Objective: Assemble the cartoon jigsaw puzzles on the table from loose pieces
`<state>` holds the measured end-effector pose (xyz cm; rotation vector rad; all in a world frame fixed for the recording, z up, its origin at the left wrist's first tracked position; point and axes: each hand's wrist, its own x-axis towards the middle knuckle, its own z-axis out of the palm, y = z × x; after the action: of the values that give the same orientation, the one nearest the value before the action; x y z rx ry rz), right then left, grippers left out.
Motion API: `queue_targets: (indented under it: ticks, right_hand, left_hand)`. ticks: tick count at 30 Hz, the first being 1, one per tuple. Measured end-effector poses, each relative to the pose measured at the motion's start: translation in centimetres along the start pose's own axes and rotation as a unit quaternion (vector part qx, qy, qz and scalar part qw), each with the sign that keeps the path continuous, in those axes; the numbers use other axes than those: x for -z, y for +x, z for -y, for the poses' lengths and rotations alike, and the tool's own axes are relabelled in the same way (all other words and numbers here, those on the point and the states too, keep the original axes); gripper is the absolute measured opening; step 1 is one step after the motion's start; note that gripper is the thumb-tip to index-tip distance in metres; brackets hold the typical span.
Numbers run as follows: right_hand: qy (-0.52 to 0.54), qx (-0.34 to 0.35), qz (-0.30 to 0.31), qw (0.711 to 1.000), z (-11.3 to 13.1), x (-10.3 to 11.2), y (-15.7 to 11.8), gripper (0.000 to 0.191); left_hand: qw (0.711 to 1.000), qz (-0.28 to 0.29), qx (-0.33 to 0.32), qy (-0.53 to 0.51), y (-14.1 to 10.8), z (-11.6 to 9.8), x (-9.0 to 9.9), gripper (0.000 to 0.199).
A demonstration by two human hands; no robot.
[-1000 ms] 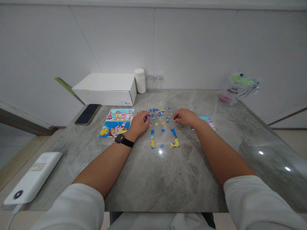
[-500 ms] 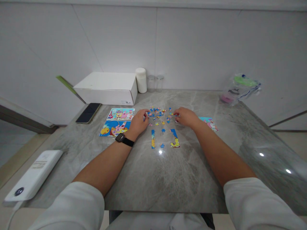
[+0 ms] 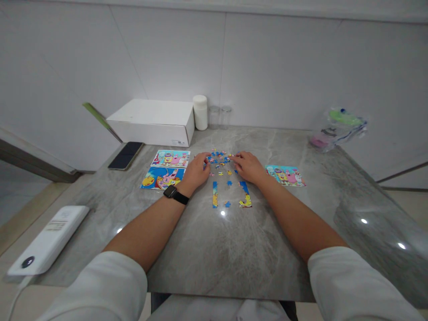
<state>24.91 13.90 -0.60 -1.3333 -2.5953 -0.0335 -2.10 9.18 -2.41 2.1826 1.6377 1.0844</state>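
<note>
Loose puzzle pieces lie in a pile at the middle of the grey table. My left hand, with a black watch on the wrist, rests at the pile's left edge, fingers curled; whether a piece is between them is too small to tell. On the pile's right side my right hand reaches in with its fingertips on the pieces, and what they touch is partly hidden. Nearer to me lie a joined strip on the left, a joined corner section on the right, and single blue pieces between them.
Picture sheets lie left of my left hand, and a picture card lies beyond my right forearm. A phone, white box, white bottle, two glasses, plastic bag and power bank stand around.
My right hand has moved left over the right part of the pile, uncovering more of the picture card. My left hand stays beside the pieces. The view has shifted slightly.
</note>
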Motion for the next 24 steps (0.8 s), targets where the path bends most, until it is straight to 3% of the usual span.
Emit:
queue_targets:
  ticks: [4,18,24]
  right_hand:
    - [-0.006,0.011,-0.008,1.000,0.2,-1.0,0.2,0.042]
    - [0.015,-0.055,-0.041,0.997,0.7,-1.3,0.8,0.039]
    - [0.041,-0.050,-0.028,0.998,0.9,-1.2,0.9,0.031]
  left_hand:
    - [1.000,-0.002,-0.008,-0.005,0.0,-0.3,0.1,0.040]
    - [1.000,0.014,-0.023,-0.007,-0.2,-1.4,0.0,0.036]
    - [0.999,0.015,-0.045,-0.010,-0.1,-1.3,-0.3,0.034]
